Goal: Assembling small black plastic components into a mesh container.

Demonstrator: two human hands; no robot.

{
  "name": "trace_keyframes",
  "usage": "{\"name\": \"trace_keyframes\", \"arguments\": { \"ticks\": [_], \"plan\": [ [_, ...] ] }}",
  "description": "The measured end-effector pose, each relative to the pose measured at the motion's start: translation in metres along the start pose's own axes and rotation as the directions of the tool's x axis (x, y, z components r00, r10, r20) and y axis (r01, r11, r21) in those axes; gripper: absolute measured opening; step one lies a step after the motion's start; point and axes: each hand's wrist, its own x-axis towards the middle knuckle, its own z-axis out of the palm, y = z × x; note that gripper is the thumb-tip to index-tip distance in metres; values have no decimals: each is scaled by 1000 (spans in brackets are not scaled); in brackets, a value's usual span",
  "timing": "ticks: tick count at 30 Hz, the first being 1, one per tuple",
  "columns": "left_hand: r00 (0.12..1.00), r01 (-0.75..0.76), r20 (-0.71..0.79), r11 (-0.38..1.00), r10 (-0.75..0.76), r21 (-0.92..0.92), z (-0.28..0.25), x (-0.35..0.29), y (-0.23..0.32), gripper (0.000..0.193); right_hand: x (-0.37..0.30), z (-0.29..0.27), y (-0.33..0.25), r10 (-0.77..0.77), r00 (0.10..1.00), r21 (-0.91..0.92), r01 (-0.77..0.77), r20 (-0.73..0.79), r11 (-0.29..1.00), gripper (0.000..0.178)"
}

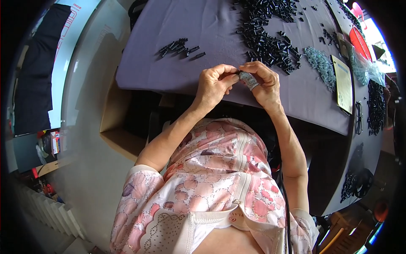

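From my end of the feed, the black part [239, 73] looks tiny and dark, mostly hidden by fingers, so I can't make out its full shape. It's right between the fingertips, where my left grip [215, 82] and right grip [267, 82] meet, both pinched narrow on it, just over the worktop [169, 72] edge.

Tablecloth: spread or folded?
Spread. The grey-purple tablecloth lies broadly flat, lightly creased, under the loose black pieces and the heap of small grey bits.
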Motion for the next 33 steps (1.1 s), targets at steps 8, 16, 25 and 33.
{"name": "trace_keyframes", "arguments": {
  "ticks": [8, 16, 25, 33],
  "plan": [
    [999, -28, -26, 997, 27, -66, 3, 4, 0, 10, 7, 0, 9, 319, 933, 436, -360, 165, 825, 26],
    [997, -78, -18, 993, 77, -87, 5, 9, -8, 10, 8, -1, 14, 376, 907, 460, -419, 187, 783, 22],
    [998, -21, -67, 995, 15, -101, 7, 8, -5, 10, 6, 4, 6, 116, 993, 112, -112, -25, 987, 29],
    [999, -44, -28, 978, 39, -205, 6, 3, -2, 11, 1, 3, 8, 380, 919, 547, -372, 104, 750, 29]
  ]
}}
